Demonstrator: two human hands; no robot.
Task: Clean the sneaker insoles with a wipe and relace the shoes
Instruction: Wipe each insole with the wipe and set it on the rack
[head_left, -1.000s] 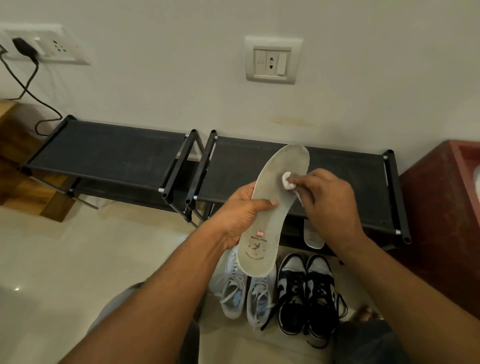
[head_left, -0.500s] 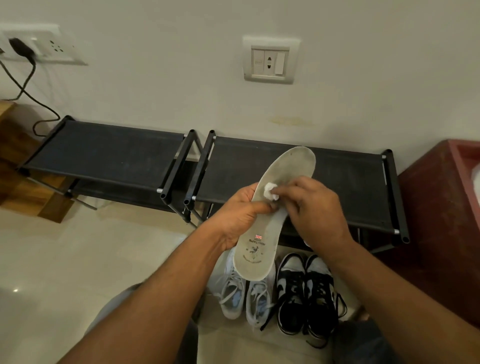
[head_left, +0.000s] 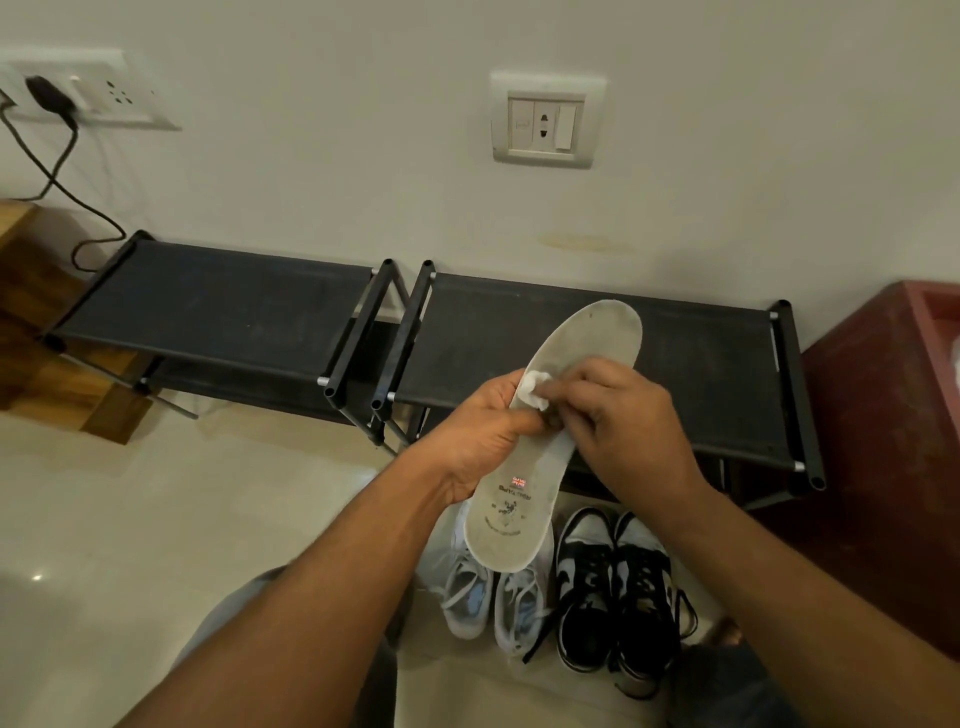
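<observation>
Floor: pale glossy tiles (head_left: 156, 519), spreading below and to the left of the left hand (head_left: 483, 436).
Wall: plain off-white (head_left: 363, 130) beyond both hands; a switch plate (head_left: 548, 120) sits above the right hand (head_left: 623, 415). A socket plate (head_left: 104, 98) lies far up-left of the left hand, with a black plug (head_left: 49, 96) in it and a dark cable (head_left: 67, 171) hanging down.
Racks: two low black shoe racks stand against the wall, the left rack (head_left: 218, 306) out beyond the left hand, the right rack (head_left: 701, 364) behind both hands.
Cabinet: red-brown (head_left: 883, 441), right of the right hand.
Sneakers: white and light-blue pair (head_left: 467, 597) under the left hand, black-and-white pair (head_left: 618, 587) under the right hand, side by side on the floor.
Insole: grey-white and scuffed (head_left: 592, 338), held in the air between the hands. The toe end tilts up and away; the heel end, nearer the person, carries a small red mark and dark print.
Left hand: fingers curled round the insole's middle, thumb across its top face.
Wipe: small crumpled white wad (head_left: 535, 389), against the insole just above the left thumb.
Right hand: fingertips pinch the wipe onto the insole.
</observation>
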